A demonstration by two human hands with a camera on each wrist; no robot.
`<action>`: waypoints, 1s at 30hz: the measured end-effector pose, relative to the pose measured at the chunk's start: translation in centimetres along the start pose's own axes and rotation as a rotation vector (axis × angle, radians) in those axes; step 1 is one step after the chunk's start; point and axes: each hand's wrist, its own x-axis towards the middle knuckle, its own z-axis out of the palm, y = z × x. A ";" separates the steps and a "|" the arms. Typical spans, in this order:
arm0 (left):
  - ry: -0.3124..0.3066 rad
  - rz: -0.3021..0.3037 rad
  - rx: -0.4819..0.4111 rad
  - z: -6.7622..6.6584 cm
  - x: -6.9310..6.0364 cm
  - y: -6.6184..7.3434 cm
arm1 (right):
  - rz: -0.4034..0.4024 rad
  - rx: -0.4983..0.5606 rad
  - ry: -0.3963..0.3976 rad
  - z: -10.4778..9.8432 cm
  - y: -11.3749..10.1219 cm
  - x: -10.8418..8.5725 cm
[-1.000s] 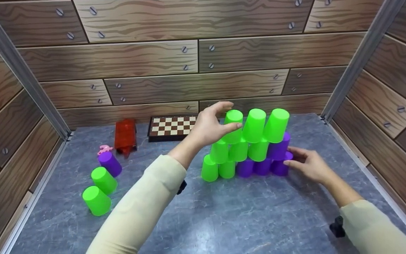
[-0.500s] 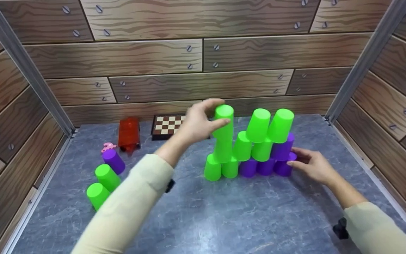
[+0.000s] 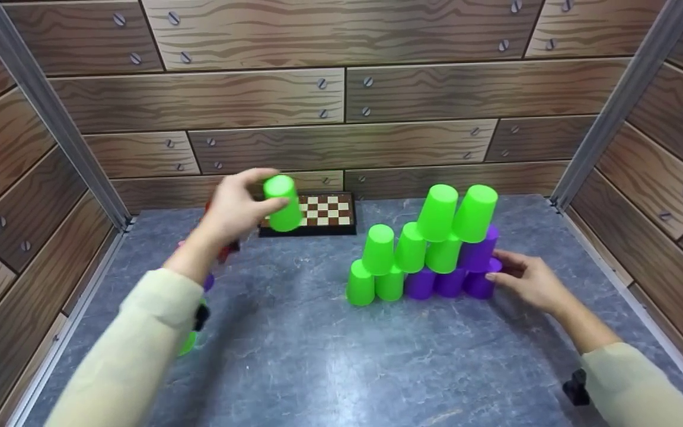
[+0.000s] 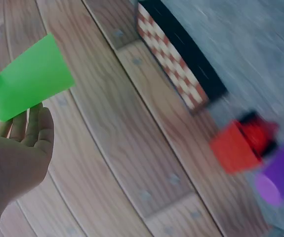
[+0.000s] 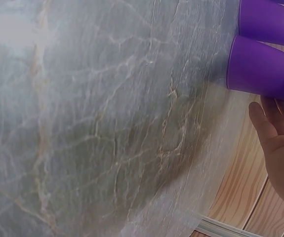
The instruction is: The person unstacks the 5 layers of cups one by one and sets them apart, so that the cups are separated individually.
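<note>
In the head view my left hand point(image 3: 238, 204) holds a green cup point(image 3: 283, 204) upside down in the air, thumb in front and fingers behind. The left wrist view shows the same cup point(image 4: 30, 81) between thumb and fingers. To the right stands a stack of upturned cups in three levels. Its top level has two green cups point(image 3: 438, 212); green cups point(image 3: 379, 250) and a purple cup point(image 3: 476, 254) form the middle. My right hand point(image 3: 528, 281) grips the rightmost purple cup point(image 3: 480, 283) of the bottom level, also seen in the right wrist view point(image 5: 263, 69).
A checkered board point(image 3: 332, 212) lies near the back wall. Behind my left forearm, a red object point(image 3: 224, 252), a purple cup point(image 3: 208, 281) and a green cup point(image 3: 188, 344) are mostly hidden. Plank-patterned walls point(image 3: 294, 95) enclose the grey marbled tabletop point(image 3: 312, 344).
My left hand has lifted the leftmost green cup off the top level and carried it left, away from the stack. The right hand has stayed at the bottom purple cup.
</note>
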 end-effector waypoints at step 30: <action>-0.182 -0.260 0.174 -4.8 -3.0 -13.6 | 0.010 -0.020 0.008 0.0 -0.1 -0.1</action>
